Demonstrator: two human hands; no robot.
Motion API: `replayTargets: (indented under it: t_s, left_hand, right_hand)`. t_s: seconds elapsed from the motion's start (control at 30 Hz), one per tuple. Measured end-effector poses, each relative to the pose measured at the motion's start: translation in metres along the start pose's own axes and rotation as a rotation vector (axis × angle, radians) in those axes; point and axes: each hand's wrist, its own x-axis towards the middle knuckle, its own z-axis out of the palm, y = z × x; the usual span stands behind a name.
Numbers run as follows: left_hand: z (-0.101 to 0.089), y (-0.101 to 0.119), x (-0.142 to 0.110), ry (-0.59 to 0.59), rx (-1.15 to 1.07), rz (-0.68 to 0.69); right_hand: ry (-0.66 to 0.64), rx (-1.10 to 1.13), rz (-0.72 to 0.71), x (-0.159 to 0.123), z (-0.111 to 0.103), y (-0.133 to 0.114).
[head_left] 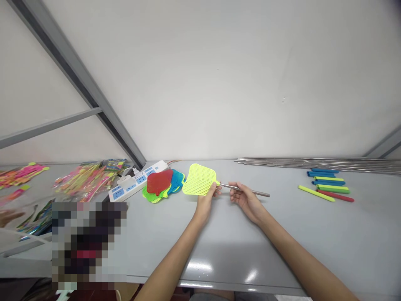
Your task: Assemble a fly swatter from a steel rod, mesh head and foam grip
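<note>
A yellow fly swatter head (pixel 198 179) with a perforated face is pinched at its neck by my left hand (pixel 206 201). A thin metal rod (pixel 260 193) runs right from that neck, its narrow end meeting the yellow plastic; how deep it sits, I cannot tell. My right hand (pixel 247 201) grips the rod's thicker part between thumb and fingers. Left of my hands lies a pile of loose swatter heads: a red one (pixel 159 182) on top, blue ones (pixel 176 182) beside it and a green one (pixel 153 197) underneath.
Coloured handle tubes (pixel 328 182) lie on the grey table (pixel 225 255) at right. Behind them, long metal rods (pixel 313 162) line the wall. A power strip (pixel 131 190) and plastic-bagged items (pixel 90 177) are at left, near a slanted metal post (pixel 112 125).
</note>
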Motion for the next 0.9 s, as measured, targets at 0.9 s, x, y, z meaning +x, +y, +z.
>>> replayTargets:
  t_s: [0.9]
  left_hand:
    - [0.012,0.015,-0.022,-0.404,-0.281,-0.675]
  right_hand:
    - [0.173,0.473,-0.34,0.005,-0.053,-0.052]
